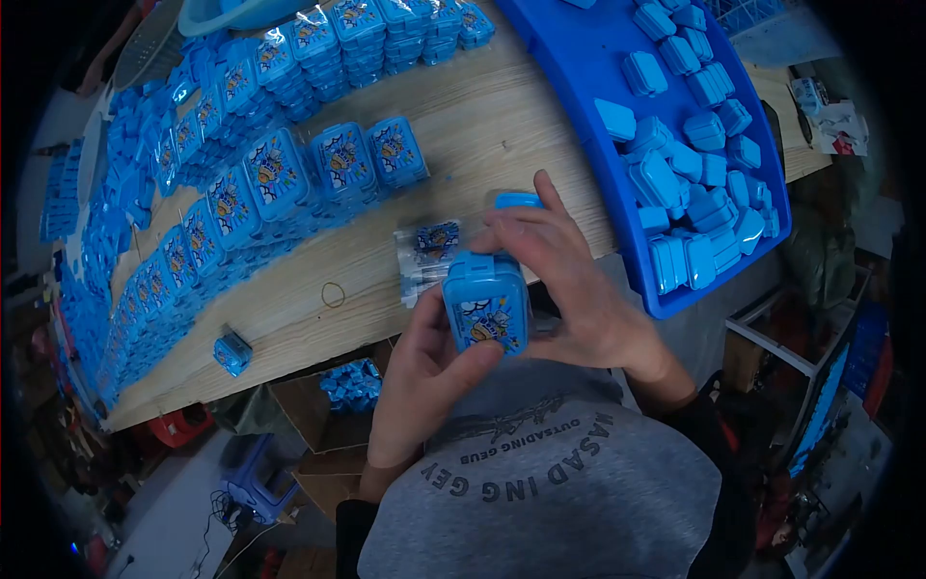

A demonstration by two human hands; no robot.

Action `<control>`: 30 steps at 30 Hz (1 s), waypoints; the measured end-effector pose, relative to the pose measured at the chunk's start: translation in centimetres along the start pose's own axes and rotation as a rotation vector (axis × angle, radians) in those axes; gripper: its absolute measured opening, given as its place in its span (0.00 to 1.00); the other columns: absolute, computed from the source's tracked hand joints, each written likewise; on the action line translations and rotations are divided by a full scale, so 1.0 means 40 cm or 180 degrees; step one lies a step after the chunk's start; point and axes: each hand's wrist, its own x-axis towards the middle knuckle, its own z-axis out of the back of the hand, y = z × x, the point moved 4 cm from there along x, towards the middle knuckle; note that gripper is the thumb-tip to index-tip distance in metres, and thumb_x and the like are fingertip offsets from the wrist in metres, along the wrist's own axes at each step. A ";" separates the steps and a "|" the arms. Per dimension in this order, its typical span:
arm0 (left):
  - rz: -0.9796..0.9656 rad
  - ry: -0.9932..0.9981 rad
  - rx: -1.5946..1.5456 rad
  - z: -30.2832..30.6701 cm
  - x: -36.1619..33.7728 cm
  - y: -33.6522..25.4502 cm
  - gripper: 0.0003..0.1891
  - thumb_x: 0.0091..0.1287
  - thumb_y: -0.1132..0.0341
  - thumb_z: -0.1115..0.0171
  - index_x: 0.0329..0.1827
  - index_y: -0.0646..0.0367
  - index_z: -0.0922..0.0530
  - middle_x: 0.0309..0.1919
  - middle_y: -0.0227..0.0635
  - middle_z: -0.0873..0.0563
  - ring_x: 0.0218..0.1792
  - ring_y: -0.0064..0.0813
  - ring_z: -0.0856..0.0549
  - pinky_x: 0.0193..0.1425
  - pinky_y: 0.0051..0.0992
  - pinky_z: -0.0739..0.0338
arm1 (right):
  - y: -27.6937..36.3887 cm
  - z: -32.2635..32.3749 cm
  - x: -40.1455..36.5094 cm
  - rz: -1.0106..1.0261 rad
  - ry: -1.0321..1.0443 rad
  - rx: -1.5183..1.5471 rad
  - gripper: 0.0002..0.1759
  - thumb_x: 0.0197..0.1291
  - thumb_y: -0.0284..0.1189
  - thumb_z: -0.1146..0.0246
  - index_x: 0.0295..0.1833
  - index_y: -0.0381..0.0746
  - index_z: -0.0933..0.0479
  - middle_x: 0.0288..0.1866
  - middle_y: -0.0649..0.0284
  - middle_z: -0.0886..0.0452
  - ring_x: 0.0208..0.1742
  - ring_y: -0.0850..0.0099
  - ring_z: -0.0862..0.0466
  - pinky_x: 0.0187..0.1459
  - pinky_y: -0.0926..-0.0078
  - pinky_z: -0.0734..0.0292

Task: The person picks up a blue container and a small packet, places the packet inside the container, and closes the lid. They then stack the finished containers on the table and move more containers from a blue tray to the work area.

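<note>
A blue box with a colourful cartoon print on its lid (487, 304) is held close to the body, tilted up toward the camera. My left hand (420, 386) grips its lower left side, the thumb lying on the print. My right hand (579, 289) is at its right side and top edge, fingers bent over the upper end. Just beyond the fingers lies another blue piece (518, 200), partly hidden by my right hand. Clear printed packets (420, 253) lie on the table edge behind the held box.
Stacked printed blue boxes (231, 207) stand in curved rows on the wooden table (492, 125). A blue tray (579, 106) of plain blue boxes is at the right. A rubber band (333, 294) and a small blue packet (232, 354) lie near the front edge. A carton (309, 405) sits below.
</note>
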 end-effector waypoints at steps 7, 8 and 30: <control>0.0008 0.0014 0.0059 0.002 0.014 -0.002 0.29 0.59 0.71 0.38 0.61 0.64 0.41 0.54 0.37 0.28 0.54 0.24 0.27 0.58 0.25 0.33 | 0.005 0.004 -0.001 0.0017 0.0055 -0.0235 0.49 0.35 0.31 0.28 0.67 0.40 0.43 0.59 0.59 0.31 0.61 0.61 0.33 0.68 0.42 0.58; -0.0043 0.0007 0.0136 0.004 0.019 -0.001 0.29 0.59 0.72 0.38 0.62 0.64 0.41 0.55 0.38 0.29 0.55 0.24 0.28 0.59 0.25 0.34 | 0.010 0.009 0.003 -0.0041 0.0123 -0.0337 0.49 0.35 0.31 0.28 0.66 0.40 0.43 0.59 0.59 0.31 0.62 0.61 0.33 0.68 0.44 0.56; -0.2008 -0.0419 0.4244 -0.054 0.135 -0.194 0.18 0.61 0.75 0.45 0.55 0.65 0.30 0.50 0.46 0.24 0.55 0.38 0.26 0.58 0.30 0.33 | -0.470 0.274 0.388 -0.0392 -0.0190 -0.3011 0.39 0.39 0.27 0.30 0.62 0.44 0.36 0.58 0.58 0.33 0.57 0.63 0.28 0.55 0.68 0.30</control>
